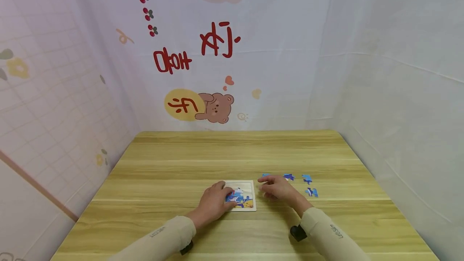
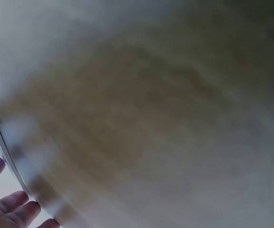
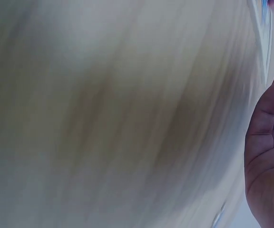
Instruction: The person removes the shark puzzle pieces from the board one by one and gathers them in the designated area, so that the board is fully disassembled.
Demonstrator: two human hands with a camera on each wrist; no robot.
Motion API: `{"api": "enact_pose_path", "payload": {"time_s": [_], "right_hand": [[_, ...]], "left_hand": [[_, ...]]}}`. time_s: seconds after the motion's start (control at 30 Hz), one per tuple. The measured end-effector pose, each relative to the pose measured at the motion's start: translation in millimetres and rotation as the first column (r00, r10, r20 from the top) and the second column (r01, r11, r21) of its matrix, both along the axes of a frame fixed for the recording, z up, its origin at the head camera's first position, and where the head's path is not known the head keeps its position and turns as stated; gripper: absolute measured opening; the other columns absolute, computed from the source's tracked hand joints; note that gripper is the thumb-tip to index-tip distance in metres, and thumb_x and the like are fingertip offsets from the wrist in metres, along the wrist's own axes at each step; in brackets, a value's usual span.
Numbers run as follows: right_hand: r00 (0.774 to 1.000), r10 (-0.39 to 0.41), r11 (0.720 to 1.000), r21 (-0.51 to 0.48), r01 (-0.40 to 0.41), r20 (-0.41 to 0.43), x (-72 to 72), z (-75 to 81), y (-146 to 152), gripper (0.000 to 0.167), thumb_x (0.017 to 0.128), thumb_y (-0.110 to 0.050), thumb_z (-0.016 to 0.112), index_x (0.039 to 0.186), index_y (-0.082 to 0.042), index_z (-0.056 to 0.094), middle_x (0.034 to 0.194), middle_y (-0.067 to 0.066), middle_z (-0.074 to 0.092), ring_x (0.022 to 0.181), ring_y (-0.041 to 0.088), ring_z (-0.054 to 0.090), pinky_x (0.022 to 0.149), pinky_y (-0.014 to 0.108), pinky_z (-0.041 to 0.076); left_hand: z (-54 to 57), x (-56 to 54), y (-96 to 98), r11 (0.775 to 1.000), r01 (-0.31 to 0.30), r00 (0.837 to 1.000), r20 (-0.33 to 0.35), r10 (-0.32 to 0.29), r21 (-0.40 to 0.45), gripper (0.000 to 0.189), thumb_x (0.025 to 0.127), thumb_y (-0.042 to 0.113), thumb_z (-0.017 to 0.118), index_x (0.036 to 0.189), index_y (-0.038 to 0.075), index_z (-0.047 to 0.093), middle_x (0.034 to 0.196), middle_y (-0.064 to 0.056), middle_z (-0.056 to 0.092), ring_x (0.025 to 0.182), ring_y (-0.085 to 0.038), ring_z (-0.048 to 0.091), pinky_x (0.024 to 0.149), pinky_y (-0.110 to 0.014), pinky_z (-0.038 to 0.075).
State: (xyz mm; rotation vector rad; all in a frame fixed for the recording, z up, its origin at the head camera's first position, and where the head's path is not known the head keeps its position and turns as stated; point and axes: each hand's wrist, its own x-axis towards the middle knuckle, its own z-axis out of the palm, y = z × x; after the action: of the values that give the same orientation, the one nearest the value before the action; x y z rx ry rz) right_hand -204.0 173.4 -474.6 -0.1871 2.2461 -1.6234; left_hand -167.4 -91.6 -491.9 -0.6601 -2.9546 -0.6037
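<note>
The left hand (image 1: 214, 200) lies over the left edge of the puzzle board (image 1: 248, 188), thumb and index finger apart, tips on it; the right hand (image 1: 280, 190) hovers just right of the board, fingers loosely bent, with no piece visible between them. The board lies flat between both hands, edges roughly square to the table (image 1: 163, 172); its covered left side hides which axis is longer. Its white rim frames a partly filled picture, blue with yellow near the bottom.

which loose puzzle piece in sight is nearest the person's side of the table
The lone blue-and-white piece at the right, in front of the row formed by the other three visible loose pieces.
</note>
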Motion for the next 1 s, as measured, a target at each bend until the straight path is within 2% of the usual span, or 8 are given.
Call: {"api": "enact_pose_path", "payload": {"time_s": [0.17,0.33,0.77,1.0], "right_hand": [[0.999,0.044,0.999,0.004,-0.044,-0.019,-0.9,-7.0,-26,0.035,0.093,-0.009,0.067,0.124,0.006,0.063,0.088,0.007,0.066,0.065,0.017,0.059,0.058,0.030,0.051],[0.998,0.067,0.997,0.025,-0.067,-0.018,-0.6,-14.4,-39,0.033,0.093,-0.010,0.067,0.122,0.005,0.065,0.082,0.005,0.064,0.063,0.015,0.058,0.054,0.027,0.049],[0.991,0.102,0.986,0.140,-0.089,-0.089,1.5,-16.9,-50,0.022,0.091,-0.007,0.067,0.111,0.002,0.071,0.073,0.001,0.059,0.057,0.012,0.051,0.051,0.025,0.045],[0.988,0.125,0.984,0.140,-0.112,-0.089,3.5,-16.3,-51,0.022,0.090,-0.003,0.067,0.111,0.003,0.072,0.072,0.000,0.058,0.052,0.010,0.046,0.048,0.023,0.040]], "left_hand": [[-3.4,-1.8,0.1,1.000,0.001,1.000,-0.004,-0.001,-0.007,0.043,0.089,0.040,0.073,0.120,0.010,0.069,0.133,-0.020,0.056,0.124,-0.038,0.053,0.099,-0.055,0.042],[-3.3,-1.6,0.5,1.000,-0.003,1.000,0.013,0.003,-0.005,0.043,0.090,0.039,0.072,0.122,0.010,0.069,0.134,-0.020,0.055,0.125,-0.038,0.052,0.101,-0.055,0.041],[-3.8,-0.2,-1.2,1.000,0.007,1.000,0.028,-0.007,0.007,0.042,0.090,0.037,0.073,0.121,0.008,0.069,0.134,-0.020,0.055,0.125,-0.038,0.052,0.103,-0.055,0.041],[-5.5,-0.3,-1.3,1.000,0.013,1.000,0.012,-0.013,0.003,0.042,0.089,0.036,0.074,0.120,0.008,0.069,0.133,-0.020,0.055,0.124,-0.038,0.052,0.102,-0.055,0.041]]}}
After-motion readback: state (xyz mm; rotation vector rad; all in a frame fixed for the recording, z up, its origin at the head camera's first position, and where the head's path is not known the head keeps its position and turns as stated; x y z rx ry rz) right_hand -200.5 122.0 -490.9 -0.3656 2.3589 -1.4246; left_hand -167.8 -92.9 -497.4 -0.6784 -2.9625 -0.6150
